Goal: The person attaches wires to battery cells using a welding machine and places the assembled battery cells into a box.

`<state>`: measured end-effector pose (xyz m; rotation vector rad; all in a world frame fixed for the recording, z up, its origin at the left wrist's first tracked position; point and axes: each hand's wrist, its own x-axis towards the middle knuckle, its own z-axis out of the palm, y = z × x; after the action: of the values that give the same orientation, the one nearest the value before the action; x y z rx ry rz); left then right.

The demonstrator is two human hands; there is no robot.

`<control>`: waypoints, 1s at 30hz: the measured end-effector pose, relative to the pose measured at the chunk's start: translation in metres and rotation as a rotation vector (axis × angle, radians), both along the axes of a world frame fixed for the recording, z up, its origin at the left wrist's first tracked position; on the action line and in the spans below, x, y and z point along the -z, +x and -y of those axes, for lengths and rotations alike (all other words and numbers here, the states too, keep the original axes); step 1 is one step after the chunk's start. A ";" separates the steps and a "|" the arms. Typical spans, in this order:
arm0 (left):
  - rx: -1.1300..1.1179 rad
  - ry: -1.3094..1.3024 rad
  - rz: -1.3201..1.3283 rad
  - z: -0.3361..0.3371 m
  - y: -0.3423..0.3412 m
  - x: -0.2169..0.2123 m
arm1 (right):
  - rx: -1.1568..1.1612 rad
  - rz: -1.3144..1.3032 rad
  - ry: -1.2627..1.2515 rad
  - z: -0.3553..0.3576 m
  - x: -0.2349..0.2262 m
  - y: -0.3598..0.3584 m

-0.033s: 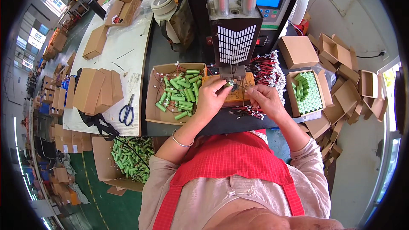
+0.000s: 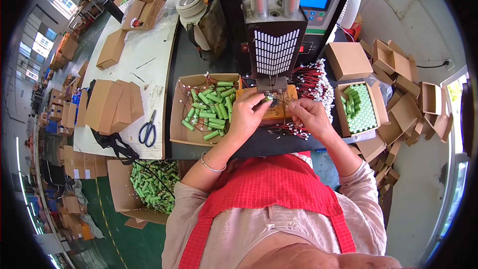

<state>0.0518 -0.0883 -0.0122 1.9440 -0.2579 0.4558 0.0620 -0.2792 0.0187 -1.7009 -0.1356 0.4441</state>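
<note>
Beneath the metal tips of the black machine (image 2: 276,50), the small green cylinder (image 2: 269,98) sits in the left hand (image 2: 247,113), its end turned up toward the tips, above the orange block (image 2: 273,115). That hand's grip is narrow, thumb and fingers closed around the cylinder's side. To the right, the right hand (image 2: 309,115) seems to pinch a thin lead (image 2: 283,102) running toward the cylinder; whether the lead's end touches it is too small to tell. Good work here probably depends on stillness: the cylinder's end should be kept square to the tips, the lead flat and centred against it, and both wrists low and relaxed. A light pinch on the lead should do, since tugging could drag it off line. Fingertips are best kept to the sides, clear of the tips. With the loose leads (image 2: 318,92) heaped near the right hand and the open carton (image 2: 194,137) of wired cylinders beside the left, small, tidy movements would avoid snagging on the worktop (image 2: 318,144).
</note>
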 end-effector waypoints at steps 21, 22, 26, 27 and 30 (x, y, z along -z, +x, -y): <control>0.263 -0.787 -0.470 -0.018 -0.020 -0.011 | -0.132 0.640 -0.079 -0.009 -0.004 -0.011; 0.242 -0.769 -0.452 -0.016 -0.019 -0.012 | -0.078 0.646 -0.091 -0.013 -0.004 -0.011; 0.138 -0.544 -0.285 -0.010 -0.013 0.000 | 0.031 0.472 -0.029 -0.021 0.008 -0.007; 0.096 -0.346 -0.214 -0.010 -0.011 0.002 | 0.040 0.392 -0.012 -0.022 0.009 -0.005; 0.038 -0.095 -0.102 -0.008 -0.007 -0.001 | 0.037 0.291 -0.003 -0.024 0.006 -0.001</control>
<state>0.0451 -0.0802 -0.0108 1.8601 -0.2033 0.3374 0.0606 -0.2552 0.0127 -1.7607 -0.3145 0.1672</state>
